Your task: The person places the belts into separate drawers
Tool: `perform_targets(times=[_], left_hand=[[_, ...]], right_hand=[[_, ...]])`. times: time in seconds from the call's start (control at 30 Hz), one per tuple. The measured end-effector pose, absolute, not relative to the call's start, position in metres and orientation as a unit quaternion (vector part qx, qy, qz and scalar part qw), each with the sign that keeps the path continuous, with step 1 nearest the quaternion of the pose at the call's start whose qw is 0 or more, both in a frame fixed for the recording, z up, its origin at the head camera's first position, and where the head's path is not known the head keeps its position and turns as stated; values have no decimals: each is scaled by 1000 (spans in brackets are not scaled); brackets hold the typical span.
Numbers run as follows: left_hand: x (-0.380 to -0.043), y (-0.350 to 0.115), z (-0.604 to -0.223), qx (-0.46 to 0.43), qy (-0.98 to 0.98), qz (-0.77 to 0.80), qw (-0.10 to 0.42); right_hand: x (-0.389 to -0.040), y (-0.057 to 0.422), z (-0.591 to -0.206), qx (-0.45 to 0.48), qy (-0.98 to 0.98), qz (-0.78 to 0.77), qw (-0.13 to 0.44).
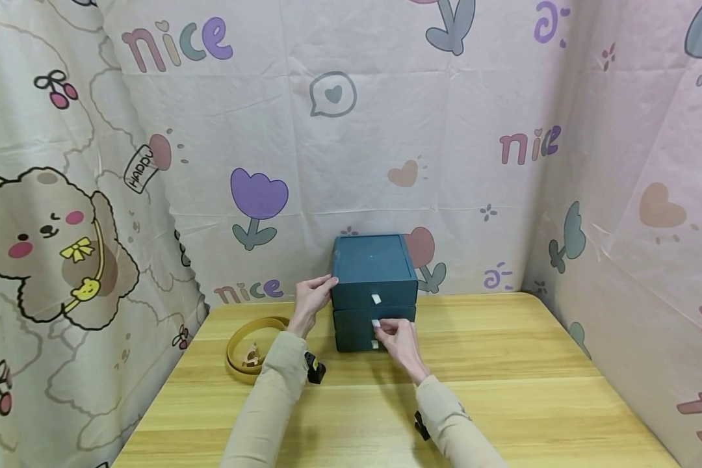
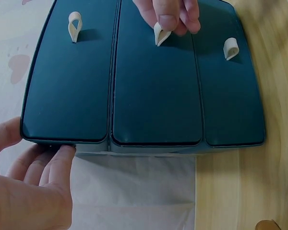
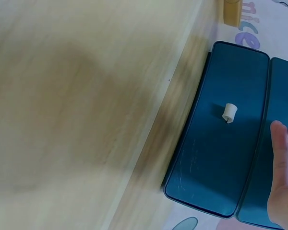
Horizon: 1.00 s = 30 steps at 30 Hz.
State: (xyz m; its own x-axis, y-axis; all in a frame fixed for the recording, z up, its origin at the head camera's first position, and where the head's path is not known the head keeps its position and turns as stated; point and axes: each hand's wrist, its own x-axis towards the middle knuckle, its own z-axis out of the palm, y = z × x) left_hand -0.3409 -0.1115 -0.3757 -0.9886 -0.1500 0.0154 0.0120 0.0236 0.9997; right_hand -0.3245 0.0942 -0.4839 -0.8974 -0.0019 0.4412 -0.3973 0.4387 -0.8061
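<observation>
A dark teal box with three stacked drawers (image 1: 375, 291) stands on the table, each drawer front bearing a small pale loop tab. My right hand (image 1: 399, 339) pinches the middle drawer's pull tab (image 2: 158, 36) between thumb and fingers. Against the box's left side, by the top drawer, rests my left hand (image 1: 312, 300), its fingers touching the side near the upper front corner. The top tab (image 2: 75, 26) and bottom tab (image 2: 231, 49) are free of both hands. In the left wrist view, all three drawer fronts lie about flush.
Left of the box, a coiled yellow-brown belt (image 1: 234, 348) with a gold-coloured buckle (image 1: 251, 355) lies on the wooden table (image 1: 503, 364), partly behind my left sleeve. A printed cloth (image 1: 351, 156) hangs behind the box and along both sides.
</observation>
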Motion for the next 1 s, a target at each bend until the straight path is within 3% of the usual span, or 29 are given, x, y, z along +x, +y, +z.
perform_targets(times=[1.0], left_hand=[[-341, -111, -377, 54, -715, -694, 61]], right_hand=[[-327, 93, -482, 110, -832, 508, 194]])
